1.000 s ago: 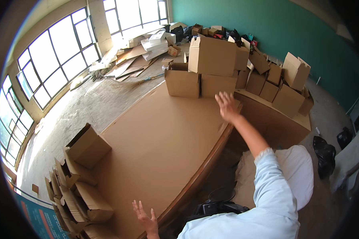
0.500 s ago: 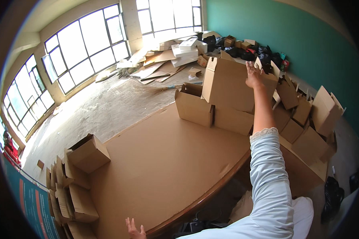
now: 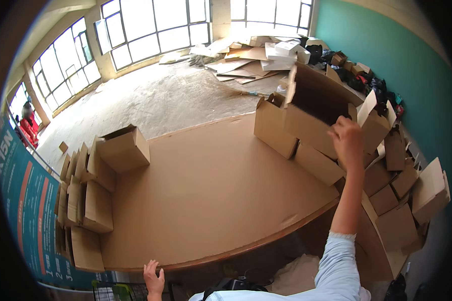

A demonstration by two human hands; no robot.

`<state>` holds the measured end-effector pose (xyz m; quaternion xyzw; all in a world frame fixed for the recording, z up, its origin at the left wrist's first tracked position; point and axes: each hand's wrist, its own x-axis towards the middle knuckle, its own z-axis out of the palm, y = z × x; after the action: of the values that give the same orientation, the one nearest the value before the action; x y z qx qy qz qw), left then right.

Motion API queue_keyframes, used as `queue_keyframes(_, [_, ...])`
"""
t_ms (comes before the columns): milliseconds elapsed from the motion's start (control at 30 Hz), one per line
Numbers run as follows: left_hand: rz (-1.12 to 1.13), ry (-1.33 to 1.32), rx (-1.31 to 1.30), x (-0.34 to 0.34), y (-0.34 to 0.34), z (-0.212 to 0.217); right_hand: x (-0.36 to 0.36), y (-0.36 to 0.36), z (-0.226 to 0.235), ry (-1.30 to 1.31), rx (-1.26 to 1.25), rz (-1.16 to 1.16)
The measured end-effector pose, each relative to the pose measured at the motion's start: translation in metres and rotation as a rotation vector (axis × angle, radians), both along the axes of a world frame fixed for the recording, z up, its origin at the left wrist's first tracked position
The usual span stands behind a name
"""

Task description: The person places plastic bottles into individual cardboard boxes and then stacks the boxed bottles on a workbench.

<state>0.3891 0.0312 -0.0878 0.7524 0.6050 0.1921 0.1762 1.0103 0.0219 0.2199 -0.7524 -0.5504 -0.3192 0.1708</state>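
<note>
On a bent-edged brown tabletop (image 3: 221,200), an open cardboard box (image 3: 311,125) rests on other boxes at the far right, its dark inside showing. My right hand (image 3: 347,140) is at this box's near right corner, fingers curled and closed at its rim; the fingertips are partly hidden. Beside it on the left stands another cardboard box (image 3: 275,128), and below it lies a closed-looking box (image 3: 317,163). My left hand (image 3: 153,278) is at the table's near edge, fingers apart, holding nothing.
Stacked open boxes (image 3: 98,205) line the table's left end, next to a teal banner (image 3: 27,210). More boxes (image 3: 397,226) are heaped at the right. Flat cardboard and white foam pieces (image 3: 281,55) lie by the windows, with black bags (image 3: 379,93) along the green wall. A person in red (image 3: 29,128) is far left.
The view has swung right. My right hand has come down from the upper part of the box to its near corner, and the box's open inside now shows. My left hand is at the table edge.
</note>
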Motion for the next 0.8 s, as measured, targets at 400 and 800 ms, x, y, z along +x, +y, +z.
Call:
queue_keyframes(400, [0.034, -0.048, 0.053, -0.026, -0.034, 0.038, -0.258, 0.045, -0.088, 0.023, -0.212, 0.984])
queue_keyframes(800, [0.557, -0.18, 0.075, -0.162, -0.177, 0.015, -0.435, 0.041, -0.145, 0.244, -0.522, 0.936])
